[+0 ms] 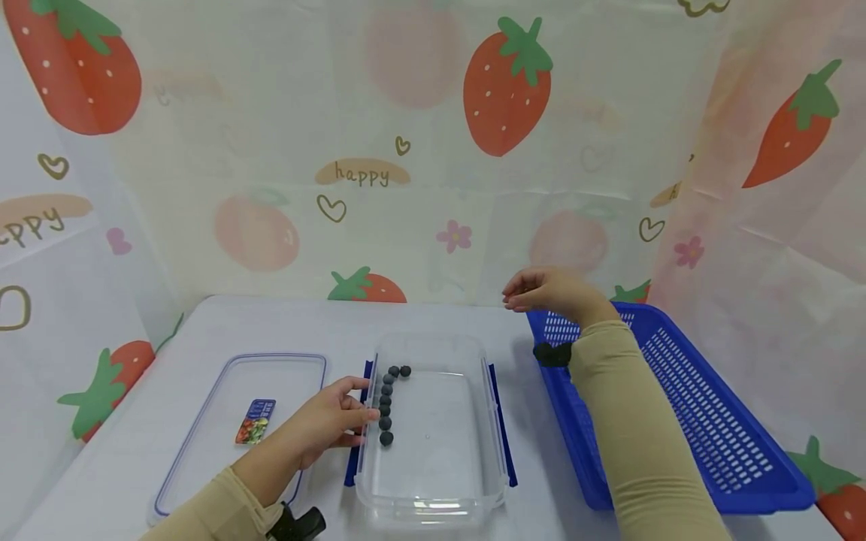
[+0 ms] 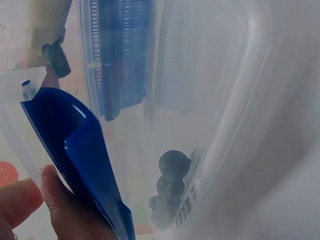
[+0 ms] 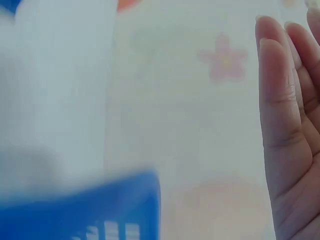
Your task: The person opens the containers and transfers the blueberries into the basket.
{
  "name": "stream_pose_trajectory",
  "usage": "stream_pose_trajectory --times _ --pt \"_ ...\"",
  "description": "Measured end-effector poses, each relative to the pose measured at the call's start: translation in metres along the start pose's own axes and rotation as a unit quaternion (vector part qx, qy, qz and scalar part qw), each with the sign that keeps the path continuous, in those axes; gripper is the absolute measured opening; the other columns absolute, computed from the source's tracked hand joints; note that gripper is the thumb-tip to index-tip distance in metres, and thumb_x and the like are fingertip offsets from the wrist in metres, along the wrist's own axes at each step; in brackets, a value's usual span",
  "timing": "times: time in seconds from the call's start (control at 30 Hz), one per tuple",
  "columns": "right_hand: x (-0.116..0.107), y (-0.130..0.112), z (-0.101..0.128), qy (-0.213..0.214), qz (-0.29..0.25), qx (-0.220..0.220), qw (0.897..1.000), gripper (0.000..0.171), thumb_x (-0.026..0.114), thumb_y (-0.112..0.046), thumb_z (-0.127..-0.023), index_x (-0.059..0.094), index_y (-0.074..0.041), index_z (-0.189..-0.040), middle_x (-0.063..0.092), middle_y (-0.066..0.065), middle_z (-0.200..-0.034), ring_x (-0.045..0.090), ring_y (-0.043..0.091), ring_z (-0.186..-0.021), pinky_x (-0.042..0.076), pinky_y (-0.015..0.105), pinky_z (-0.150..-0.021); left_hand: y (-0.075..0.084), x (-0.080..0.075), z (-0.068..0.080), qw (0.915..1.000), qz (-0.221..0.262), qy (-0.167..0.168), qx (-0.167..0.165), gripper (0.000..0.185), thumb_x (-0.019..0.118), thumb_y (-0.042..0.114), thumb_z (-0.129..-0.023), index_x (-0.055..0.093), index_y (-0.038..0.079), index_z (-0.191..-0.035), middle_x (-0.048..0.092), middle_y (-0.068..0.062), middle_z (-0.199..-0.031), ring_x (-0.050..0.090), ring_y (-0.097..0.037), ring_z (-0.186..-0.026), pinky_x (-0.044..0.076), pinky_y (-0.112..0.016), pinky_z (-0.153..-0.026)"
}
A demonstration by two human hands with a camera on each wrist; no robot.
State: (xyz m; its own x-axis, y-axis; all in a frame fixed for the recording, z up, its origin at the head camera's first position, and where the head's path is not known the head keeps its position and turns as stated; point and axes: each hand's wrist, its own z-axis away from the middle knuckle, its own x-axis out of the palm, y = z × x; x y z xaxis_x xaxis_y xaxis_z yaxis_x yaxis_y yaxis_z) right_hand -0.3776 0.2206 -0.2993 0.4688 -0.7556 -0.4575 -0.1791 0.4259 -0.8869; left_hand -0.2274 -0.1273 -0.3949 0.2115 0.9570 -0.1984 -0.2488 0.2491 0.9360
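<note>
A clear plastic container (image 1: pixel 433 496) with blue side latches stands in the middle of the table. Several dark blueberries (image 1: pixel 386 406) lie in a row along its left inner wall, and they show through the wall (image 2: pixel 172 165) in the left wrist view. My left hand (image 1: pixel 361 406) holds the container's left edge, its fingers (image 2: pixel 60 200) against the blue latch (image 2: pixel 80 150). My right hand (image 1: pixel 524 294) hovers above the far left corner of a blue basket (image 1: pixel 704 421). Its fingers (image 3: pixel 280 100) are straight and hold nothing.
The container's clear lid (image 1: pixel 203 428) lies flat to the left with a small printed label (image 1: pixel 255 421) on it. The blue slotted basket fills the right side of the table. A strawberry-print cloth hangs behind and on both sides.
</note>
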Motion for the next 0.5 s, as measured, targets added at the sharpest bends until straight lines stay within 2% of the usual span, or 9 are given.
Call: stream_pose_trajectory --times 0.3,0.5 --pt "0.054 -0.020 -0.034 -0.051 0.002 -0.029 0.998 0.024 0.068 -0.010 -0.082 0.062 0.001 -0.102 0.062 0.016 -0.102 0.060 0.024 -0.096 0.050 0.033 -0.086 -0.002 -0.001 -0.002 1.0000 0.002 -0.003 -0.003 0.061 0.069 0.021 -0.080 0.040 0.012 -0.134 0.058 -0.014 -0.095 0.057 -0.024 -0.085 0.055 -0.032 -0.069" --pt "0.088 -0.022 -0.053 -0.077 -0.013 -0.031 0.996 0.021 0.068 -0.009 -0.082 0.064 0.001 -0.100 0.061 0.020 -0.104 0.058 0.035 -0.100 0.051 0.033 -0.085 -0.003 -0.002 -0.004 1.0000 -0.003 0.000 -0.001 0.062 0.070 0.021 -0.080 0.040 0.012 -0.134 0.059 -0.013 -0.094 0.057 -0.024 -0.084 0.055 -0.032 -0.068"
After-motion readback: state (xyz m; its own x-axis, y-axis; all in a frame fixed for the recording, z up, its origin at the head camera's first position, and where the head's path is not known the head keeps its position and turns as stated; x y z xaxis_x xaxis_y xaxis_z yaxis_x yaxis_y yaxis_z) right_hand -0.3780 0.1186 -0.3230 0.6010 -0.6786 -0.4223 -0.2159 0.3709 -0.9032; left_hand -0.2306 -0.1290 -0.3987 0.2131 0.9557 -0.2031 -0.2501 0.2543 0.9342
